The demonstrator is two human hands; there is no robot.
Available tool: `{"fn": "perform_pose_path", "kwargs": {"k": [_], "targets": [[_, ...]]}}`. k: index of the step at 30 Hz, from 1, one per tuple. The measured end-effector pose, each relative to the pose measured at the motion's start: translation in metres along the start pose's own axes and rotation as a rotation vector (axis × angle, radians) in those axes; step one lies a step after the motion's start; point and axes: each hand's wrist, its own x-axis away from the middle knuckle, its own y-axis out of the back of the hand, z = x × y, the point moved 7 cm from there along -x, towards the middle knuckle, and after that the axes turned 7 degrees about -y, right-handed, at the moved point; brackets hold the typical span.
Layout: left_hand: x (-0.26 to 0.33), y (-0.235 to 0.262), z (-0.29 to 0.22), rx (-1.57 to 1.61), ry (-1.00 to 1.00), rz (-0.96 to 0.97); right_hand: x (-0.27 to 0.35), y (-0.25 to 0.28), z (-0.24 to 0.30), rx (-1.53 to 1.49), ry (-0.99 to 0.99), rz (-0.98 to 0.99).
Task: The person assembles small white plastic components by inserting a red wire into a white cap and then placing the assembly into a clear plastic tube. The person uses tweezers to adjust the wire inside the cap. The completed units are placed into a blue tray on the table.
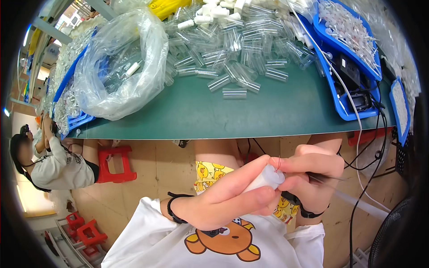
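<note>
My left hand (228,196) is closed around a small white plastic cylinder (271,177), its round translucent end turned toward my right hand. Against that end, my right hand (310,172) pinches with thumb and forefinger. A thin reddish strand (279,164) shows at those fingertips; its full length is hidden. From behind the right hand a thin, blurred translucent strip (362,203) runs off to the right. Both hands are above my lap, in front of the table edge.
On the green table (187,107) lie many clear plastic tubes (234,93), white cylinders (203,19) and a large clear bag (152,85). Blue trays (346,114) with small parts and black devices stand right. Cables hang beside my right arm. A co-worker (67,165) sits left near a red stool (117,163).
</note>
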Motion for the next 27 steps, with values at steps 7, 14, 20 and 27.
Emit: {"fn": "perform_pose_path", "kwargs": {"k": [7, 14, 20, 27], "targets": [[0.003, -0.004, 0.000, 0.219, -0.105, 0.169, 0.002, 0.000, -0.011, -0.183, -0.162, 0.039], [0.002, -0.005, 0.002, 0.206, -0.100, 0.217, 0.003, -0.002, -0.017, -0.325, -0.223, 0.056], [0.001, -0.003, 0.006, 0.230, -0.120, 0.239, 0.008, -0.005, -0.021, -0.455, -0.266, 0.020], [-0.001, -0.011, 0.018, 0.209, -0.047, 0.164, 0.015, -0.010, -0.031, -0.543, -0.325, -0.129]]}}
